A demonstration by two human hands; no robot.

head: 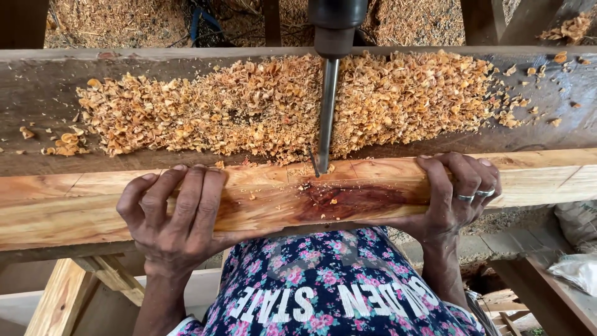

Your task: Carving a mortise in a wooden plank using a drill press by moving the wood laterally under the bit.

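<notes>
A pale wooden beam (373, 186) with a dark red patch is pressed flat on the bench (37, 93), near the body. The left hand (171, 214) and right hand (457, 193) are curled over its edges, apparently to steady it under the drill bit (326, 118). Orange shavings (249, 106) are heaped beyond.

Bright, even daylight; soft shadows; sharp focus throughout; slight wide-angle bending at the edges.
</notes>
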